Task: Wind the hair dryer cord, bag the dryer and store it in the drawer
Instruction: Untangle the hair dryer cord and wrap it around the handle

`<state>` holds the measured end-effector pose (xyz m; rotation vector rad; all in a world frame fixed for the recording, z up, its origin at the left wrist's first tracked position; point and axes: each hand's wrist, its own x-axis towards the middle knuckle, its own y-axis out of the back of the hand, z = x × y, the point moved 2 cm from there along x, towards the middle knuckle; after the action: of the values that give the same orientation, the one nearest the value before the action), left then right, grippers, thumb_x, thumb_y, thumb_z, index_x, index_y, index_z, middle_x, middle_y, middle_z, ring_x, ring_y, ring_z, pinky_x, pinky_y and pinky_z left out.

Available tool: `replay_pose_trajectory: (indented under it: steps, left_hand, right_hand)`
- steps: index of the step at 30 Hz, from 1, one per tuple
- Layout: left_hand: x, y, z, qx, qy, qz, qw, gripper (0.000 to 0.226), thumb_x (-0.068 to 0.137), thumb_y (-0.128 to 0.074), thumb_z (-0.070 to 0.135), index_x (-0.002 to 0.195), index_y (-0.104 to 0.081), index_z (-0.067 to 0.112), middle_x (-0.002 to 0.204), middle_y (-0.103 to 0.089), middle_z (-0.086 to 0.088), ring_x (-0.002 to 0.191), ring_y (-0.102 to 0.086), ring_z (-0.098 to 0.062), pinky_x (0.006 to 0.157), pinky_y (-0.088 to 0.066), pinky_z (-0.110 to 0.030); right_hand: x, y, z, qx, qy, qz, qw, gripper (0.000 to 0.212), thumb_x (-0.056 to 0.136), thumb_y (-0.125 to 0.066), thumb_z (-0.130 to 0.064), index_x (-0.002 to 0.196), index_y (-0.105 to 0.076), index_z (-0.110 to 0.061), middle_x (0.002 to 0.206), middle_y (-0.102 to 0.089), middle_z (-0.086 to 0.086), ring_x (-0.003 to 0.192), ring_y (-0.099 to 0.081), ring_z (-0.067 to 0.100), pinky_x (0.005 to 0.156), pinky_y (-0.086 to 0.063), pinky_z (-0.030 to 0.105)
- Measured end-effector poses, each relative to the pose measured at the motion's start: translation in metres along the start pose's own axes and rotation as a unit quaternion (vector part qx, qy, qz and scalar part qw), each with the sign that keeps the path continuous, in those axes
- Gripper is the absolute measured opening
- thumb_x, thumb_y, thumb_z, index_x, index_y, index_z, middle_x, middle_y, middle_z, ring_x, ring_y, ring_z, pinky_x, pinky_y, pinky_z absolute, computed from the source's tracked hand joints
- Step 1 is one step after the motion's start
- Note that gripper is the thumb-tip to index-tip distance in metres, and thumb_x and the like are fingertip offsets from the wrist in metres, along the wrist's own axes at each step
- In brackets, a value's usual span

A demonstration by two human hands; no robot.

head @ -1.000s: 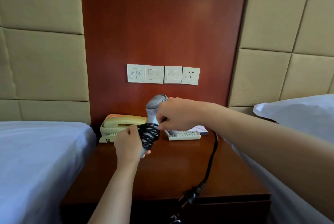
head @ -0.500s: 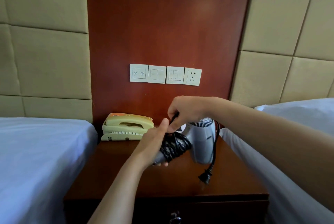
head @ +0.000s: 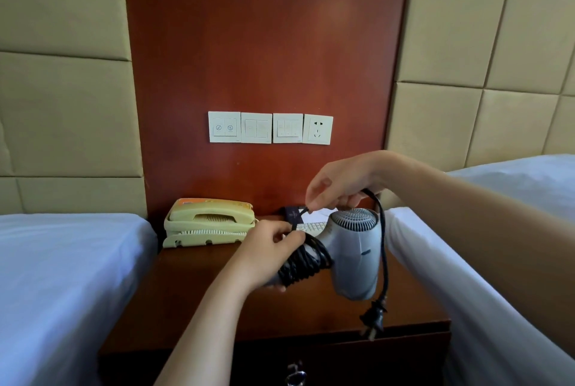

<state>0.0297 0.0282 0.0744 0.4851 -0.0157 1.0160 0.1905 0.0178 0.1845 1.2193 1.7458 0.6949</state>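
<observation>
- Red-brown wood panel (head: 264, 43) — the backdrop, carrying a row of switch plates (head: 270, 127), with a white-sheeted bed on either side (left bed (head: 62, 276), right bed (head: 513, 199)).
- Nightstand (head: 186, 308) between the beds. The work is held above its top. Its drawer (head: 342, 360) shows only as a dark front at the lower edge and appears closed, with a small metal fitting (head: 294, 376) on it.
- Telephone (head: 208, 224), cream, at the back left of the nightstand. A pale keypad remote (head: 311, 226) and a small dark item (head: 291, 213) lie behind the hands; whether the dark item is the bag cannot be told.
- Hair dryer (head: 354, 255), grey, held in the air over the nightstand with its rear grille toward the camera and its barrel pointing down.
- Left hand (head: 267, 255), fingers curled round the dryer's handle and the coils on it.
- Right hand (head: 339, 186), raised just above the dryer and apart from the left, pinching a strand between thumb and fingertips.
- Cord (head: 305, 264), black, with several turns already round the handle. One strand rises to the right hand, and the free tail arcs over the dryer's body.
- Plug (head: 373, 317), dangling at the tail's end near the nightstand's front edge.
- Step in hand, as judged: the late part of winding, with bagging and storing not yet begun. The next move calls for carrying the short tail round the handle under light tension and tucking the plug, while the left grip keeps the turns from slipping.
</observation>
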Motion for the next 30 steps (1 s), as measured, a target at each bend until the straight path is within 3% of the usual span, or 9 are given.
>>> replay_pose_trajectory:
  steps: [7,10,13,16,18,19,22,24,30]
  left_hand:
    - [0.001,0.006,0.000,-0.070,0.023,0.005,0.997,0.037,0.094,-0.049,0.025,0.061,-0.050,0.008,0.050,-0.053,-0.013,0.035,-0.055,-0.028,0.036,-0.045,-0.028]
    - [0.001,0.002,0.002,-0.116,0.018,-0.005,0.993,0.036,0.096,-0.043,0.022,0.068,-0.053,0.001,0.051,-0.056,-0.018,0.035,-0.055,-0.029,0.037,-0.042,-0.027]
    - [0.004,-0.001,0.003,-0.185,0.022,-0.001,0.982,0.038,0.097,-0.036,0.023,0.079,-0.057,-0.003,0.052,-0.056,-0.021,0.035,-0.053,-0.028,0.039,-0.042,-0.026]
    - [0.010,-0.003,0.000,-0.265,0.035,0.011,0.964,0.044,0.097,-0.032,0.026,0.090,-0.059,-0.008,0.058,-0.057,-0.027,0.033,-0.051,-0.027,0.040,-0.041,-0.026]
    - [0.016,-0.003,-0.004,-0.319,0.049,0.030,0.946,0.045,0.097,-0.031,0.027,0.104,-0.057,-0.009,0.066,-0.061,-0.028,0.033,-0.050,-0.026,0.036,-0.040,-0.024]
    - [0.018,-0.003,-0.007,-0.337,0.058,0.042,0.939,0.046,0.097,-0.031,0.029,0.109,-0.056,-0.008,0.069,-0.062,-0.028,0.033,-0.051,-0.026,0.036,-0.040,-0.024]
    - [0.024,0.001,-0.014,-0.344,0.091,0.104,0.929,0.048,0.096,-0.031,0.029,0.112,-0.055,-0.009,0.075,-0.063,-0.029,0.034,-0.051,-0.026,0.036,-0.041,-0.023]
    - [0.025,0.002,-0.019,-0.333,0.109,0.163,0.922,0.046,0.095,-0.032,0.027,0.109,-0.056,-0.010,0.075,-0.063,-0.031,0.033,-0.052,-0.026,0.036,-0.042,-0.023]
    - [0.017,0.011,-0.025,-0.247,0.117,0.309,0.911,0.036,0.093,-0.036,0.020,0.083,-0.058,-0.006,0.059,-0.059,-0.023,0.027,-0.052,-0.022,0.033,-0.041,-0.021]
  right_hand:
    - [-0.011,0.012,0.040,0.177,0.054,0.090,0.979,0.016,0.093,-0.054,-0.019,0.085,-0.065,-0.012,0.046,-0.039,-0.010,0.043,-0.024,0.005,0.038,-0.022,0.013]
    - [-0.012,0.004,0.050,0.210,0.056,0.137,0.966,0.029,0.096,-0.051,-0.019,0.069,-0.063,-0.014,0.046,-0.041,-0.006,0.040,-0.028,0.006,0.039,-0.023,0.015]
    - [-0.008,-0.007,0.066,0.183,0.050,0.192,0.963,0.049,0.093,-0.047,0.002,0.053,-0.068,-0.017,0.061,-0.043,0.007,0.054,-0.034,0.015,0.051,-0.027,0.025]
    - [-0.015,-0.018,0.072,0.092,0.018,0.200,0.975,0.022,0.087,-0.044,0.016,0.096,-0.064,0.015,0.081,-0.054,0.032,0.075,-0.036,0.023,0.060,-0.031,0.036]
    - [-0.015,-0.025,0.069,0.028,-0.011,0.169,0.985,0.033,0.089,-0.045,0.010,0.120,-0.048,0.020,0.109,-0.052,0.045,0.087,-0.036,0.024,0.066,-0.036,0.045]
    - [-0.013,-0.030,0.065,-0.022,-0.022,0.154,0.988,0.034,0.091,-0.049,-0.003,0.122,-0.054,0.008,0.113,-0.056,0.037,0.086,-0.041,0.023,0.070,-0.038,0.043]
    - [-0.008,-0.042,0.050,-0.126,0.009,0.121,0.985,0.023,0.088,-0.050,-0.037,0.091,-0.070,-0.026,0.093,-0.062,0.004,0.081,-0.060,0.025,0.080,-0.047,0.038]
    - [-0.007,-0.050,0.040,-0.201,0.026,0.111,0.973,0.027,0.095,-0.047,-0.033,0.088,-0.071,-0.022,0.083,-0.059,-0.007,0.072,-0.056,0.011,0.080,-0.047,0.033]
    - [-0.008,-0.068,-0.007,-0.306,0.083,0.125,0.940,0.031,0.096,-0.047,-0.036,0.081,-0.065,-0.015,0.071,-0.052,-0.006,0.073,-0.052,0.019,0.071,-0.048,0.037]
